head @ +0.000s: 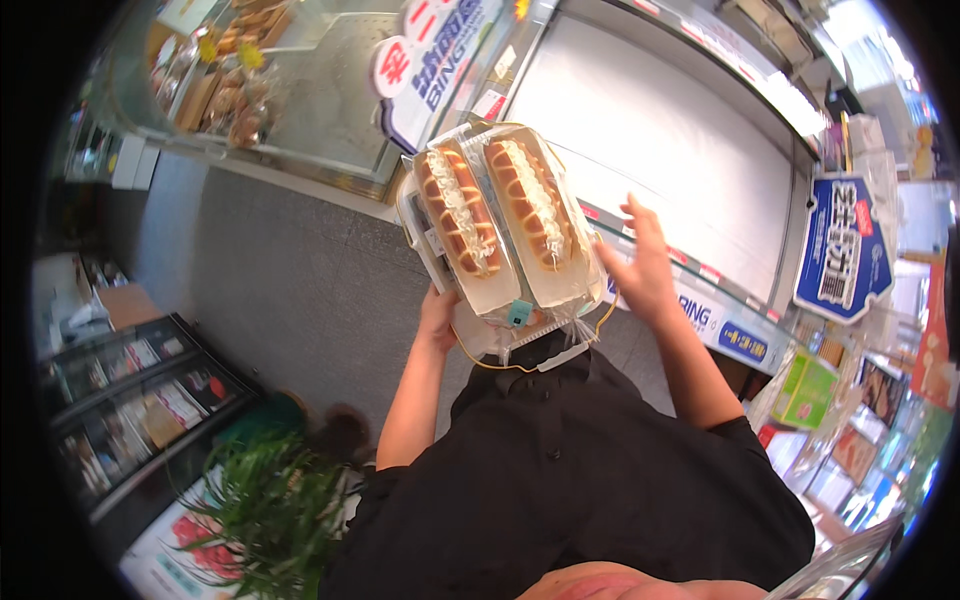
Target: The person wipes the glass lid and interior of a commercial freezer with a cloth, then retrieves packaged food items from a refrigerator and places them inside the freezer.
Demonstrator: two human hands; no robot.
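Observation:
A pale plastic basket (429, 259) with a yellow wire handle is held in front of my body. My left hand (438, 319) grips its near left side, with some fingers hidden beneath. Two packaged long buns with piped cream, a left bun (459, 210) and a right bun (531, 206), lie side by side on top of it. Clear wrapping surrounds them, and a small teal tag (520, 313) sits at the near end. My right hand (641, 262) is raised just right of the basket, fingers spread, holding nothing.
A white-lined display case (660, 127) lies ahead to the right. A glass cabinet (322, 97) with bagged baked goods stands ahead left, beside a printed sign (431, 67). A blue sign (844, 247) is at right. Dark shelves (142, 390) and a leafy plant (262, 502) stand at lower left.

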